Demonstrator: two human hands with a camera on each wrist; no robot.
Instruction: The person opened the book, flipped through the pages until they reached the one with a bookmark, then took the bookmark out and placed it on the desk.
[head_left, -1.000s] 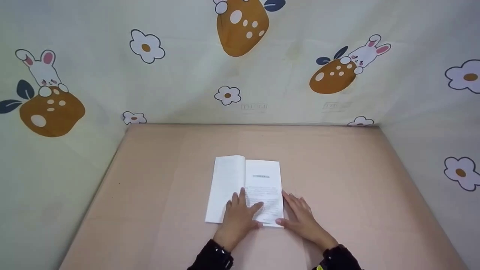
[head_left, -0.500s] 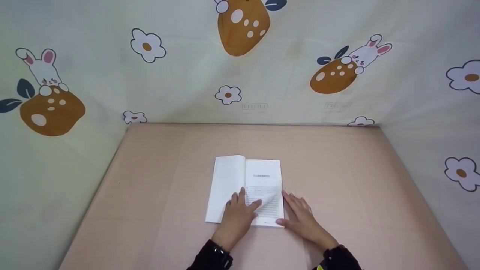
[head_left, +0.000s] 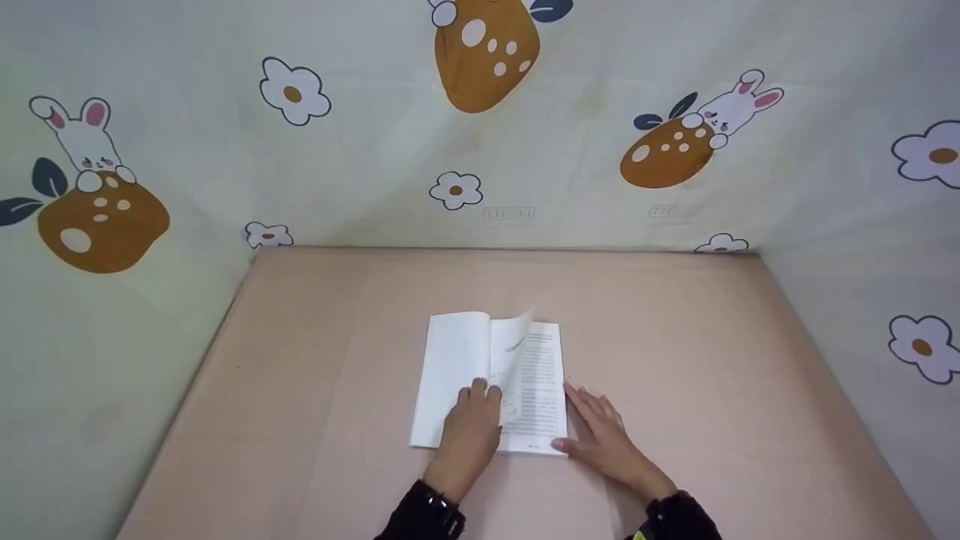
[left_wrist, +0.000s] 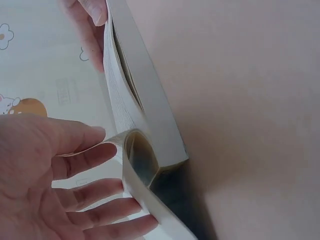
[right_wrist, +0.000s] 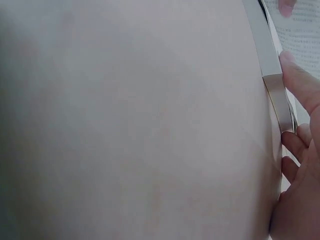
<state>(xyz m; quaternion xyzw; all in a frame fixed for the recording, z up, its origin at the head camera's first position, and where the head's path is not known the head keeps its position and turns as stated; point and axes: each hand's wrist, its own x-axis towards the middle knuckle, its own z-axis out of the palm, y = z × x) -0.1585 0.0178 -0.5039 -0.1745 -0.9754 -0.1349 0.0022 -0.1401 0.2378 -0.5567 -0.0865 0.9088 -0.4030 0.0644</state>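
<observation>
A white paperback book lies spread on the table, its right side printed with lines of text. My left hand is over the lower part, near the spine. The left wrist view shows its thumb and index finger pinching a page, the other fingers against the left-hand pages. That page curls up off the right side, uncovering text beneath. At the lower right corner, my right hand holds the book, thumb on the page and fingers along the side edge. In the right wrist view its fingers bend against the book's edge.
A pinkish-beige table surface surrounds the book. Behind it and at both sides rise pale cloth walls printed with rabbits, flowers and brown fruit. Dark sleeves cover the wrists.
The right-hand page has been lifted and carried leftward by my left hand, baring the text below. My left thumb and index finger have drawn in toward the spine. My right hand stays put.
</observation>
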